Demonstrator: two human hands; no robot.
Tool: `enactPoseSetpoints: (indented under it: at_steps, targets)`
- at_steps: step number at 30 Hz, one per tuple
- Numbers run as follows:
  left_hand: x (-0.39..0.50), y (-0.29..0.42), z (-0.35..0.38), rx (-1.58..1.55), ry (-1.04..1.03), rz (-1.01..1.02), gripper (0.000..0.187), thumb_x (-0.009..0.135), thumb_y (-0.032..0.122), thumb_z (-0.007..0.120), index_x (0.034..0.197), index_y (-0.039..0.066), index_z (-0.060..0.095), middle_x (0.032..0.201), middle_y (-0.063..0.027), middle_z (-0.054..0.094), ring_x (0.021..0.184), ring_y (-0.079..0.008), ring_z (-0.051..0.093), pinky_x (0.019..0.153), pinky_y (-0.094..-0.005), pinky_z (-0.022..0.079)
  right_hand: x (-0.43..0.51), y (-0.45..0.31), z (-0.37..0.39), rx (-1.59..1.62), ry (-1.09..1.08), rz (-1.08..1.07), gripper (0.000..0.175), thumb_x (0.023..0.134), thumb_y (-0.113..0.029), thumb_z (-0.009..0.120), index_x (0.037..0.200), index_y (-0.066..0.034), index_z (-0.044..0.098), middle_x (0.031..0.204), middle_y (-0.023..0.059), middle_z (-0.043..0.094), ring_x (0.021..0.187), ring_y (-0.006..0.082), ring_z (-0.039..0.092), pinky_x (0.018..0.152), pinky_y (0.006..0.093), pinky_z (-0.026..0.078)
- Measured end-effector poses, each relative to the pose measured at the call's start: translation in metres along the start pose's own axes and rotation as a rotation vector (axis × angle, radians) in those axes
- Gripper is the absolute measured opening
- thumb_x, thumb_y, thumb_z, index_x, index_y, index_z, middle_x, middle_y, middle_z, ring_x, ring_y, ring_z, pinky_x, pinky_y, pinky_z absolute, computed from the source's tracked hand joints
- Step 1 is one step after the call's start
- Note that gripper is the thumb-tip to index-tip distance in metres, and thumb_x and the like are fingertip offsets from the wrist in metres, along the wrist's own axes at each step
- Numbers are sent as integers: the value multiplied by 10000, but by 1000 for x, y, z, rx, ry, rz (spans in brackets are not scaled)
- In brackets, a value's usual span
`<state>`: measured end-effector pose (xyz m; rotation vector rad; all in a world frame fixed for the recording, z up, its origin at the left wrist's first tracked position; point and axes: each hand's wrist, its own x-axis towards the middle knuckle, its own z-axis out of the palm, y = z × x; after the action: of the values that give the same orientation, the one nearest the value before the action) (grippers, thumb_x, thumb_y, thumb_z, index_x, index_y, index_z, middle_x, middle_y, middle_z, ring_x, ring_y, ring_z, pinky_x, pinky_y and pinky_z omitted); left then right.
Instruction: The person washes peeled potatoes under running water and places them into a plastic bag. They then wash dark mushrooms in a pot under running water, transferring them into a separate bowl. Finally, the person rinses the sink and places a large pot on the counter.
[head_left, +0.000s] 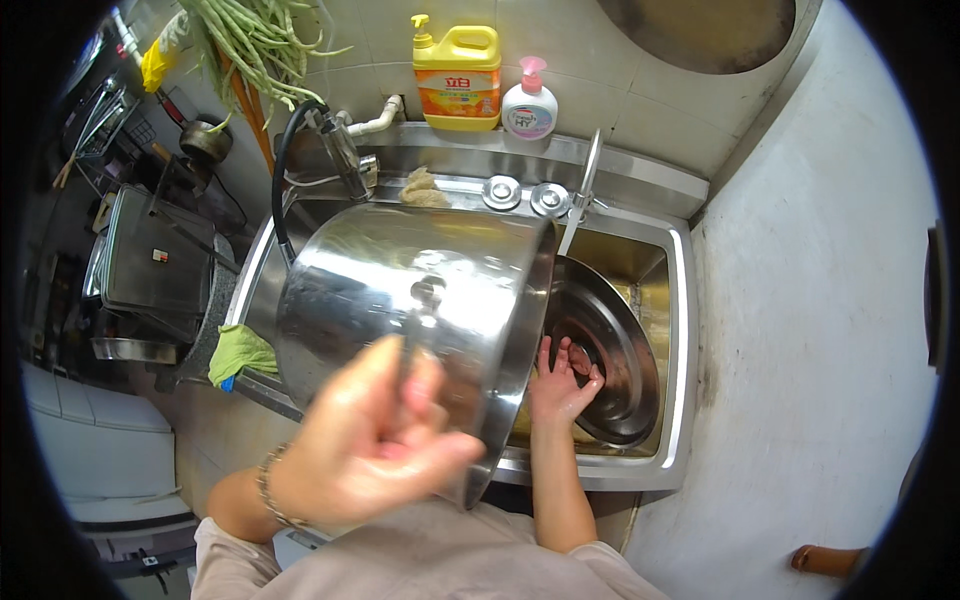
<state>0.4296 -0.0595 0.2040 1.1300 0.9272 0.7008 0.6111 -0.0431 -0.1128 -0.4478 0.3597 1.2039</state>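
Note:
A large stainless-steel pot (390, 277) lies tilted on its side over the left part of the sink, its mouth facing right. In front of its wall is my left hand (382, 435), blurred, with curled fingers that appear to grip the pot's handle. My right hand (564, 386) is over the right basin, palm up and fingers spread, holding nothing visible. Close behind its fingers, a round, shallow steel vessel or lid (622, 352) leans in the basin and shows a reddish reflection. The pot hides much of the left basin and its own inside.
Behind the sink (679, 337) stand a yellow detergent jug (457, 90) and a pump bottle (529, 109). A curved faucet (592, 165) rises at the back; a black-hosed tap (341, 150) is farther left. A green cloth (241, 354) hangs on the left rim. Long beans (247, 45) hang above.

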Motion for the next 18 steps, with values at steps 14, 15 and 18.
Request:
enactPoseSetpoints:
  at_steps: [14,15,18]
  targets:
    - [27,-36,78,393,-384,292,272,868,117,623,904,13,374,543,-35,449,468,-135,426,458,-293,368,-20,66,4,166,-23,199,258,792,-321,558,836,-68,571,1002,99,594,1067,292,526,1035,463,375]
    - [27,-37,78,378,-378,296,275,868,118,623,905,10,373,544,-37,448,468,-138,424,461,-295,370,-20,67,5,162,-19,204,253,793,-317,557,834,-68,571,995,98,596,1064,289,528,1033,462,376]
    - [27,-38,78,339,-357,275,281,866,117,624,911,10,368,552,-36,449,472,-141,420,466,-296,372,-21,70,6,155,-12,213,236,796,-303,553,827,-69,571,975,94,601,1054,281,534,1028,457,381]
